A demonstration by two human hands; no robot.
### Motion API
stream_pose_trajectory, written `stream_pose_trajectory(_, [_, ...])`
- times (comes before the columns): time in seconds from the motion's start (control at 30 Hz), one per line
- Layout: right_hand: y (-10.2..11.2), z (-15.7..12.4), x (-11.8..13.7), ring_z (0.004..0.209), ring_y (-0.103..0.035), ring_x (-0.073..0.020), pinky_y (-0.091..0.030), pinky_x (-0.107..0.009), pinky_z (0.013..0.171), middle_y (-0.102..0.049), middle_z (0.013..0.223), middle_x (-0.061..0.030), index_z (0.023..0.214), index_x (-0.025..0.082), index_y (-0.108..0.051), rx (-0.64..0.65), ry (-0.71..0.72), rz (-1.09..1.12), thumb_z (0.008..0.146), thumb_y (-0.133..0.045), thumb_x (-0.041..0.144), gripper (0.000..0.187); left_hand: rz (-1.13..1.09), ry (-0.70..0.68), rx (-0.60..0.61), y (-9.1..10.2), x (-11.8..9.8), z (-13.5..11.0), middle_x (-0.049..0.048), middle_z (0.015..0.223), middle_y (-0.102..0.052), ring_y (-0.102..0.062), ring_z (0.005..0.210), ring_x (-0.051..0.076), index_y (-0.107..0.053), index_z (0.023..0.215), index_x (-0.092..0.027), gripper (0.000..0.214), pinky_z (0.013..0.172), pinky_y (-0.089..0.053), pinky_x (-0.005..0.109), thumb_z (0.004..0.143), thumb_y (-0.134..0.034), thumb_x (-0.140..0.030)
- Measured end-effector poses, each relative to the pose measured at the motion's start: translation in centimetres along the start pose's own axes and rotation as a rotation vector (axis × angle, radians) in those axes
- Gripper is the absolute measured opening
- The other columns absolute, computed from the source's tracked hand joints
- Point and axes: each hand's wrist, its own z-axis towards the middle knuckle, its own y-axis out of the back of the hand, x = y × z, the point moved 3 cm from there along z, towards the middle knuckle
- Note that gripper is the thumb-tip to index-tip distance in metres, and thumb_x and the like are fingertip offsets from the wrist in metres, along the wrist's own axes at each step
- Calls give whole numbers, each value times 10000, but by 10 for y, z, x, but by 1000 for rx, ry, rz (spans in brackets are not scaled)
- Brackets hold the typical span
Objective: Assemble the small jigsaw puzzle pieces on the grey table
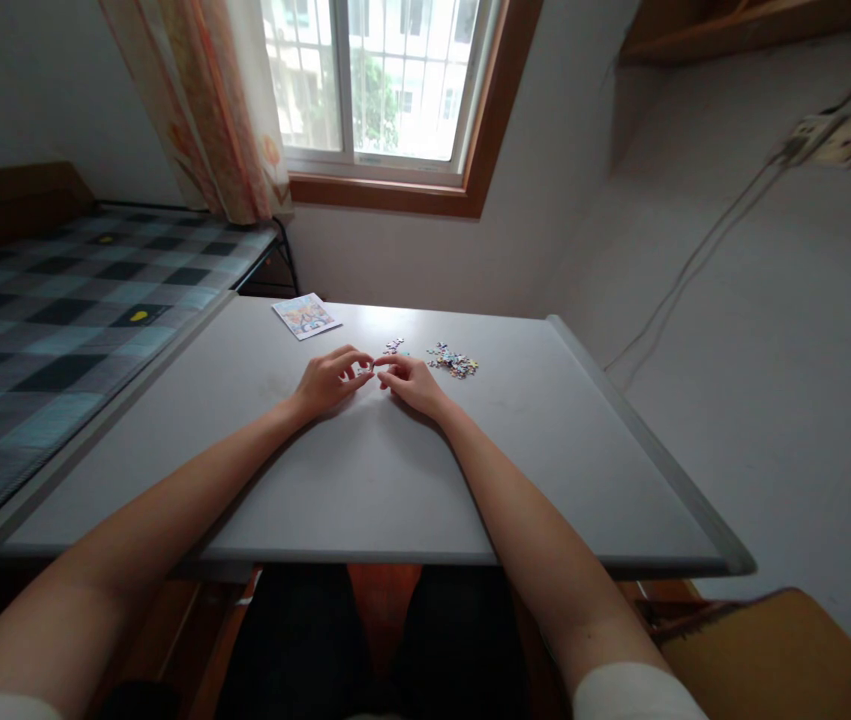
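Observation:
Over the middle of the table, my left hand [331, 382] and my right hand [411, 384] meet at the fingertips. A tiny jigsaw piece [371, 368] is pinched at the tips of my left thumb and index finger, its print too small to read. My right index finger reaches to that same piece, with the thumb and other fingers curled below. Just beyond the hands lies a small cluster of jigsaw pieces [393, 346], partly hidden by my fingers. A loose pile of jigsaw pieces [456, 362] spreads to the right of my right hand.
A colourful picture card [306, 316] lies at the far left of the light grey table [365, 490]. Left of the table stands a bed with a checked cover [132, 270]. A window [380, 80] is ahead, and a cable [695, 255] hangs along the right wall.

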Motion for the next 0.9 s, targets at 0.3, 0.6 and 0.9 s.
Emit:
stream_pose_trajectory(0.3, [0,-2,6,537,-510,-95,-421,-227,561,-591,593,32,982,140,-669,-7,-14,-2,764,-593,279,269,26,16,-1,0,1,0,29,945,-676,-600,589,69,-650,1064,-201,268,555,-490,186,882,-613,-394])
stream_pose_trajectory(0.6, [0,0,2,529,-498,-88,-406,-217,552,-600,600,27,970,139,-685,4,-9,-30,768,-593,284,265,48,14,12,0,-1,0,32,948,-675,-615,594,75,-649,1034,-192,282,556,-489,189,879,-612,-424])
stream_pose_trajectory(0.9, [0,-1,3,534,-510,-91,-412,-219,554,-595,597,29,969,146,-685,-3,-3,-12,760,-595,278,263,19,-19,-4,-1,-1,0,39,962,-667,-619,593,71,-659,948,-182,241,556,-492,188,881,-611,-408])
